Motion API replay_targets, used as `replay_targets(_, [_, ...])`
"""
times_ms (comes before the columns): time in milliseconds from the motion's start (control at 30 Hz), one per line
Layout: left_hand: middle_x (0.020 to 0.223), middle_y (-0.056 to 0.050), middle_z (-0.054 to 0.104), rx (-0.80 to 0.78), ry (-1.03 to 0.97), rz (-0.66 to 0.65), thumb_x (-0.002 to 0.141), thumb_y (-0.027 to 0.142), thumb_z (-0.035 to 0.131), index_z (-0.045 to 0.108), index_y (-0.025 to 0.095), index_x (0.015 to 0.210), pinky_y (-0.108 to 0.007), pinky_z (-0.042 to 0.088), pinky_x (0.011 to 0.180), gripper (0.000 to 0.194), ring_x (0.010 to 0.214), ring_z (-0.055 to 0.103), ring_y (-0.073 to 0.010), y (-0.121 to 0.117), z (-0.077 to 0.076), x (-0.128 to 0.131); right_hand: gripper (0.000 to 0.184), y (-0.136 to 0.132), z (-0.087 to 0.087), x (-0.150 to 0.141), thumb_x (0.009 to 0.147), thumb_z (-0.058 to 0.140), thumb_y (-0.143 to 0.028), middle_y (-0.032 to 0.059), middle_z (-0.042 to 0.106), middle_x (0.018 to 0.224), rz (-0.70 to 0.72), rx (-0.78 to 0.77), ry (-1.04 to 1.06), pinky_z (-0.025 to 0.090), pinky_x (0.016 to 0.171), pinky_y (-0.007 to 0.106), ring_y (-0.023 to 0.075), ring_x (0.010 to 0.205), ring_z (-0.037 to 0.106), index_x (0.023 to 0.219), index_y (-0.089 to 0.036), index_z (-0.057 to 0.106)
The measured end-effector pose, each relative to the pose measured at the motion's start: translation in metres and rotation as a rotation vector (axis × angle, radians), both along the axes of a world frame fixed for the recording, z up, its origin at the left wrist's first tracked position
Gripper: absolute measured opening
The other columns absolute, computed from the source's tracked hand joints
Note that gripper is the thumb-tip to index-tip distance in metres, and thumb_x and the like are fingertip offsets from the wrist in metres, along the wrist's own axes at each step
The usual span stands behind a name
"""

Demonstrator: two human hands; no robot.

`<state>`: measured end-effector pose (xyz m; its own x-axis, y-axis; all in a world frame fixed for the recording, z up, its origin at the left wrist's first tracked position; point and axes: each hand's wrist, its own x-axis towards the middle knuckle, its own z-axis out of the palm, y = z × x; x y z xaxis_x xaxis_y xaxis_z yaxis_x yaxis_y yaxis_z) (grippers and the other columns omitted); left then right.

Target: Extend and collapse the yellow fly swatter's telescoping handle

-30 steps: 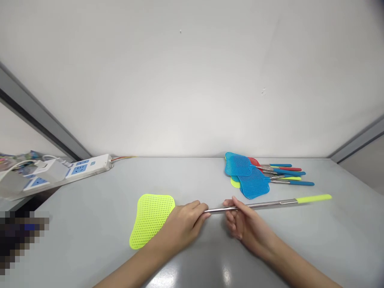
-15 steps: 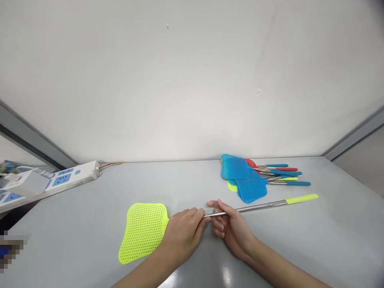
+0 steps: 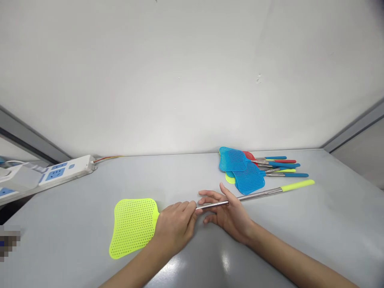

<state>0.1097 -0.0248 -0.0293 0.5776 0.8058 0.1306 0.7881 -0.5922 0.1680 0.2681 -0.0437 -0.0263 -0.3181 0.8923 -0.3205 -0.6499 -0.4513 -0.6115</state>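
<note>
Head view, the only one. Yellow-green fly swatter (image 3: 133,224) is at the near middle of the grey table (image 3: 99,182), mesh head out to the left, grip (image 3: 298,185) out to the right.

Left hand (image 3: 177,224) is clamped on the swatter just right of the mesh head, fingers wrapped over, thumb against the metal shaft (image 3: 211,206). Right hand (image 3: 228,216) isn't clamped: palm turned up, fingers spread apart, shaft crossing through the crook between thumb and fingers.

Key relation: long axis runs left to right, grip end tilted slightly toward the wall (image 3: 180,100). From the right fingers, the grip lies right and a bit farther back; right hand is the nearer one to it, left hand nearer the mesh head. Can't tell from this angle whether the grip end touches the table or sits just above it.

Behind the grip side, apart from both hands: a pile of swatters (image 3: 250,178), blue, red and yellow-green, handles pointing right. Far left: white power strip (image 3: 75,171) with thin wires (image 3: 108,158) along the wall edge.
</note>
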Motion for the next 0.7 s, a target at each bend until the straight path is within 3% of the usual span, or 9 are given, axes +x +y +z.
replay_targets(167, [0.063, 0.000, 0.054, 0.010, -0.053, -0.017, 0.081, 0.028, 0.028, 0.050, 0.019, 0.070, -0.026, 0.033, 0.054, 0.026, 0.059, 0.048, -0.0127, -0.002, -0.009, 0.002, 0.046, -0.001, -0.008, -0.006, 0.073, 0.036, -0.045, 0.0112, 0.055, 0.093, -0.128, -0.026, 0.050, 0.033, 0.083, 0.035, 0.0201, 0.091, 0.050, 0.101, -0.011, 0.051])
replay_targets(300, [0.066, -0.001, 0.055, 0.033, -0.088, -0.073, 0.081, 0.024, 0.029, 0.051, 0.018, 0.076, -0.027, 0.034, 0.056, 0.023, 0.062, 0.046, -0.0132, 0.000, -0.014, 0.003, 0.045, -0.002, -0.010, -0.010, 0.072, 0.040, -0.042, 0.0121, 0.056, 0.093, -0.185, -0.066, 0.041, 0.033, 0.083, 0.035, 0.0198, 0.091, 0.051, 0.105, -0.012, 0.047])
replay_targets(433, [0.070, -0.002, 0.054, 0.027, -0.084, -0.114, 0.081, 0.022, 0.028, 0.050, 0.019, 0.080, -0.028, 0.034, 0.059, 0.022, 0.066, 0.046, -0.0144, -0.003, -0.014, 0.006, 0.042, -0.006, -0.013, -0.018, 0.070, 0.043, -0.033, 0.0097, 0.058, 0.090, -0.343, -0.084, 0.053, 0.035, 0.082, 0.035, 0.0189, 0.089, 0.052, 0.108, -0.015, 0.044])
replay_targets(700, [0.070, -0.001, 0.056, -0.118, -0.059, -0.073, 0.081, 0.021, 0.026, 0.045, 0.019, 0.073, -0.028, 0.035, 0.055, 0.021, 0.064, 0.049, -0.0150, -0.021, -0.011, 0.014, 0.023, -0.015, -0.018, -0.036, 0.069, 0.040, -0.026, 0.0093, 0.060, 0.083, -0.557, -0.104, 0.040, 0.035, 0.084, 0.034, 0.0181, 0.082, 0.055, 0.082, -0.014, 0.056])
